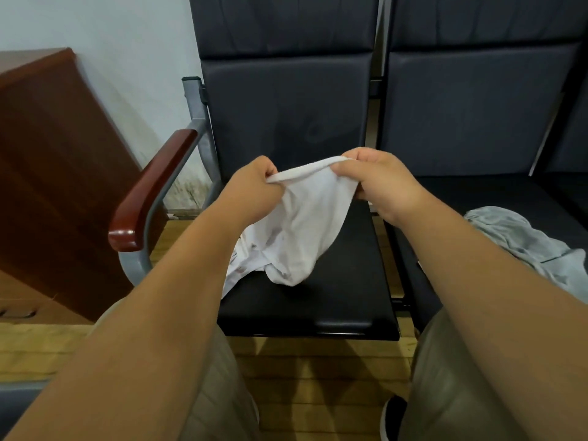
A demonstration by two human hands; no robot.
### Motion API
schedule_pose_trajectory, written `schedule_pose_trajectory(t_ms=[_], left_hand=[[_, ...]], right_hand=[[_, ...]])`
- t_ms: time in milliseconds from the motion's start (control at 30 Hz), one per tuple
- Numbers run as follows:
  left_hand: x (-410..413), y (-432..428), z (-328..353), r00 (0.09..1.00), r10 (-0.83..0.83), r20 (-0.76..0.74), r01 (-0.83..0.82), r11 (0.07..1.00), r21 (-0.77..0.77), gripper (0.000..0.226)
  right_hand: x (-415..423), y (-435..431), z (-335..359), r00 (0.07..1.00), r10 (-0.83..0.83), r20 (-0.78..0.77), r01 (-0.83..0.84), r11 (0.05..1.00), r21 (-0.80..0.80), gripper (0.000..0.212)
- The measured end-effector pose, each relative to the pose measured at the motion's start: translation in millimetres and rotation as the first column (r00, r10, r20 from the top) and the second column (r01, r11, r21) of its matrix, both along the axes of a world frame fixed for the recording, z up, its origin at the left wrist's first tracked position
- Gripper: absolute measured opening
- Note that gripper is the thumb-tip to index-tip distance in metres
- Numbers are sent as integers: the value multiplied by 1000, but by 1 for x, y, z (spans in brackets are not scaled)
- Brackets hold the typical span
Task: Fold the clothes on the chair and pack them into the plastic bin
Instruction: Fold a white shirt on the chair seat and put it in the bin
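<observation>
We face a black padded chair (286, 100) with a grey metal frame and a glossy reddish wooden armrest (152, 189) on its left. A matching seat (477, 106) adjoins its right side. Behind it is a pale wall (111, 33). To its left stands a dark red-brown cabinet (47, 154), and beneath it lie light wooden floorboards (318, 377).

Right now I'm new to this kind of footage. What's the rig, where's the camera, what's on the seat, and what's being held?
There is no machine here: a person works with two bare hands. The single picture comes from a wide-angle camera worn on the head, looking forward and down, so both forearms reach in from the bottom. The left hand and the right hand each pinch the top edge of a white garment, stretched between them. Its lower part rests crumpled on the black chair seat. A grey garment lies unfolded on the next seat to the right. A wooden cabinet stands at left.
</observation>
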State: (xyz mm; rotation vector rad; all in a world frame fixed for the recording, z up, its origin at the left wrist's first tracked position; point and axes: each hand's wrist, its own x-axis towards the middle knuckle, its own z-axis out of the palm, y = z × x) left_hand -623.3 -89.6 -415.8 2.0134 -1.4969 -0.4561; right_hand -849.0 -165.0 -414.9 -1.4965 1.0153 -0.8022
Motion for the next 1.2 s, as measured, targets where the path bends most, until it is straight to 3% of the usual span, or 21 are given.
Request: schedule_pose_trajectory(t_ms=[67, 133, 300, 433, 533, 633, 733, 800, 900, 1067, 1200], left_hand=[[-3, 0, 0, 999, -18, 29, 16, 996, 93, 11], [-9, 0, 0, 997, -71, -12, 72, 988, 138, 16], [-23, -1, 2, 871, -244, -427, 278, 961, 17, 47], [-27, -3, 6, 837, -241, -491, 264, 964, -25, 39], [-25, -3, 9, 844, -237, -482, 274, 962, 7, 31], [-23, 0, 11, 847, -233, -478, 263, 965, -4, 31], [-20, 2, 15, 796, -226, -561, 239, 970, -51, 29], [-18, 4, 19, 748, -210, -629, 188, 977, -103, 25], [-17, 6, 26, 690, -179, -701, 93, 983, -159, 21], [-6, 16, 34, 559, -58, -827, -168, 969, -181, 22], [15, 27, 35, 391, 43, -919, -403, 906, -129, 5]], right_hand=[[3, 1, -1, 983, -4, 181, -24, 988, 152, 24], [6, 3, -1, 968, -15, 250, -30, 984, 176, 25], [9, 10, 4, 995, 57, 80, -51, 996, -79, 28], [12, 11, 10, 999, 10, -53, -25, 956, -293, 44], [12, 9, 12, 996, -14, -91, -18, 942, -336, 49], [13, 6, 12, 998, -45, -39, 33, 965, -261, 48], [18, 7, 13, 972, -63, 224, 56, 998, 40, 42], [22, 10, 13, 944, -18, 328, -61, 972, 228, 49], [27, 17, 1, 946, 255, 202, -300, 925, 234, 67], [44, 29, -30, 885, 466, -1, -454, 862, 225, 41], [55, 42, -55, 760, 601, -246, -543, 796, 267, 42]])
